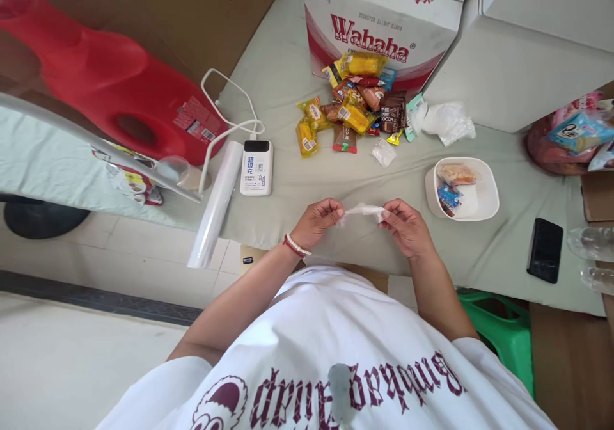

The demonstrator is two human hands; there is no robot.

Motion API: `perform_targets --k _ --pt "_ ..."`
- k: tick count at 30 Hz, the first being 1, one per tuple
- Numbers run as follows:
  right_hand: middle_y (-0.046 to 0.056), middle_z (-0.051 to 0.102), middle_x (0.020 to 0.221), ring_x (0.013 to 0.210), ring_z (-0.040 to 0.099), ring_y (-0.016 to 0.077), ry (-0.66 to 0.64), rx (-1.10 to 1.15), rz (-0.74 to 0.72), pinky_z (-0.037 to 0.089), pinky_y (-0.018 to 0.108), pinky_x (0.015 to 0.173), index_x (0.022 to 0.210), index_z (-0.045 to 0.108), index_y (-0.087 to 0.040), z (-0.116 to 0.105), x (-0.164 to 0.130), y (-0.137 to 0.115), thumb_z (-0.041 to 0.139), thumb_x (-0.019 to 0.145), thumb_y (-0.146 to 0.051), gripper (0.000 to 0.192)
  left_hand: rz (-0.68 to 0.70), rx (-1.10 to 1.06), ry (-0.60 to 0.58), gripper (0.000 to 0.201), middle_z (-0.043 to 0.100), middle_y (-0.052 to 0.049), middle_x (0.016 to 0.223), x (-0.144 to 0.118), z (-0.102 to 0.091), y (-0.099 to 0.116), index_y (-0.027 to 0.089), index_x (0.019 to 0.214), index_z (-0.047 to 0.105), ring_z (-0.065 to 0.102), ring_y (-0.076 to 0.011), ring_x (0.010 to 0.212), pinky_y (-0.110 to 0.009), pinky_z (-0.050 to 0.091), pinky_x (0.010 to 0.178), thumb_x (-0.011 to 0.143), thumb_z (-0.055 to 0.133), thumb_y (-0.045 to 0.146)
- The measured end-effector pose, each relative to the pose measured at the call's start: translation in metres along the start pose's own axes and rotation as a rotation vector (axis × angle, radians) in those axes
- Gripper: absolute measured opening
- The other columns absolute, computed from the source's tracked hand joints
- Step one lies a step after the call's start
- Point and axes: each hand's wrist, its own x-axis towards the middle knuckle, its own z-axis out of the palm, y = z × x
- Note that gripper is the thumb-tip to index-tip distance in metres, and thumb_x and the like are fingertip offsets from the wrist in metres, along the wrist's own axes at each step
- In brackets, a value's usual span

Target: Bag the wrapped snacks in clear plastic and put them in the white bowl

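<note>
Two bare hands held one clear plastic bag [363, 211] above the near edge of the table [278, 84]. The left hand [316, 222] pinched the bag's left end between thumb and fingertips; the right hand [405, 225] pinched the right end in the same way. The bag's top edge was stretched flat between the two grips, and its thin, see-through body hung below the hands. A red and white bracelet [296, 247] sat on the left wrist.

Beyond the hands, a pile of wrapped snacks [355, 107] lay at the foot of a Wahaha carton [378, 27] at the far side. A small clear packet [384, 153] lay just near of the pile, and a crumpled plastic bag [446, 121] lay to the right of it. A white bowl [463, 190] stood right of the hands and contained two wrapped snacks. A black phone [545, 250] lay further right, near the table edge.

To the left of the hands, a white power bank [256, 167] lay flat with a white cable [225, 113] attached. A roll of clear bags [215, 206] lay just beside it, with its near end overhanging the table edge. A red plastic container [105, 78] lay at the far left. A green stool [503, 334] stood below the table at the near right.
</note>
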Motion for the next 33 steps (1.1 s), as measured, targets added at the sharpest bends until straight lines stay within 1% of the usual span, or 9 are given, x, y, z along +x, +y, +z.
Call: perform_targets --k 6,8,11,13,17,21,24,29,33 --pt "-0.009 0.046 0.059 0.047 0.035 0.0054 -0.025 0.16 0.171 0.027 0.018 0.041 0.081 0.06 -0.023 0.01 -0.005 -0.006 0.095 0.063 -0.05 0.047 -0.118 -0.14 -0.093 0.066 0.07 -0.008 0.109 -0.011 0.001 -0.003 0.022 0.098 0.06 0.066 -0.0195 0.09 -0.033 0.056 0.076 0.071 0.073 0.08" --pt "-0.009 0.045 0.059 0.044 0.028 0.0036 -0.008 0.185 0.196 0.02 0.018 0.039 0.082 0.06 -0.023 0.012 -0.004 -0.005 0.095 0.062 -0.049 0.048 -0.113 -0.082 -0.108 0.067 0.07 -0.006 0.099 -0.014 0.002 -0.006 0.02 0.099 0.064 0.065 -0.0187 0.086 -0.032 0.055 0.076 0.066 0.081 0.075" --pt "-0.01 0.046 0.058 0.043 0.023 0.0026 -0.004 0.152 0.241 0.016 0.018 0.038 0.083 0.062 -0.023 0.002 0.002 -0.006 0.094 0.061 -0.051 0.048 -0.089 0.001 -0.065 0.053 0.063 0.001 0.073 -0.019 -0.005 -0.01 0.017 0.08 0.065 0.058 -0.0134 0.07 -0.029 0.05 0.071 0.067 0.085 0.065" --pt "-0.009 0.047 0.059 0.044 0.028 0.0039 0.046 0.065 0.183 0.02 0.018 0.039 0.084 0.064 -0.022 -0.008 0.006 -0.009 0.095 0.06 -0.051 0.048 -0.077 -0.004 -0.007 0.051 0.06 0.003 0.068 -0.021 -0.011 -0.011 0.018 0.074 0.062 0.055 -0.0115 0.066 -0.028 0.049 0.068 0.067 0.086 0.062" --pt "-0.005 0.052 0.063 0.052 0.041 0.0081 0.257 -0.182 -0.127 0.032 0.022 0.046 0.083 0.066 -0.024 -0.009 0.004 -0.015 0.089 0.069 -0.055 0.041 -0.057 0.039 0.054 0.049 0.061 0.003 0.071 -0.025 -0.01 -0.01 0.019 0.074 0.061 0.055 -0.0118 0.067 -0.028 0.048 0.068 0.064 0.087 0.059" --pt "-0.001 0.058 0.064 0.05 0.04 0.0108 0.001 -0.269 -0.021 0.03 0.027 0.047 0.078 0.069 -0.023 0.028 -0.009 -0.01 0.066 0.087 -0.07 0.048 0.037 0.224 0.123 0.04 0.062 0.001 0.07 -0.028 0.002 -0.009 0.02 0.073 0.061 0.055 -0.0133 0.067 -0.029 0.046 0.069 0.075 0.079 0.055" --pt "0.0 0.065 0.072 0.06 0.051 0.0131 -0.152 -0.249 0.012 0.039 0.028 0.056 0.081 0.07 -0.022 0.055 -0.01 0.002 0.073 0.082 -0.065 0.043 0.138 0.363 0.142 0.032 0.066 -0.001 0.076 -0.034 0.007 -0.006 0.02 0.076 0.064 0.059 -0.0155 0.073 -0.03 0.049 0.075 0.079 0.076 0.05" --pt "-0.001 0.065 0.077 0.073 0.056 0.0148 -0.217 -0.341 -0.109 0.044 0.028 0.069 0.085 0.069 -0.021 0.069 0.0 0.011 0.071 0.083 -0.049 0.028 0.171 0.363 0.112 0.035 0.068 -0.002 0.081 -0.044 0.002 0.002 0.02 0.081 0.068 0.062 -0.0169 0.079 -0.03 0.051 0.078 0.085 0.069 0.056" --pt "0.001 0.065 0.083 0.075 0.056 0.0154 -0.181 -0.491 -0.279 0.044 0.029 0.07 0.088 0.069 -0.021 0.065 -0.002 0.001 0.064 0.089 -0.044 0.024 0.17 0.337 0.266 0.047 0.066 -0.002 0.072 -0.043 -0.006 0.005 0.02 0.069 0.066 0.06 -0.0163 0.073 -0.03 0.049 0.076 0.094 0.058 0.059"
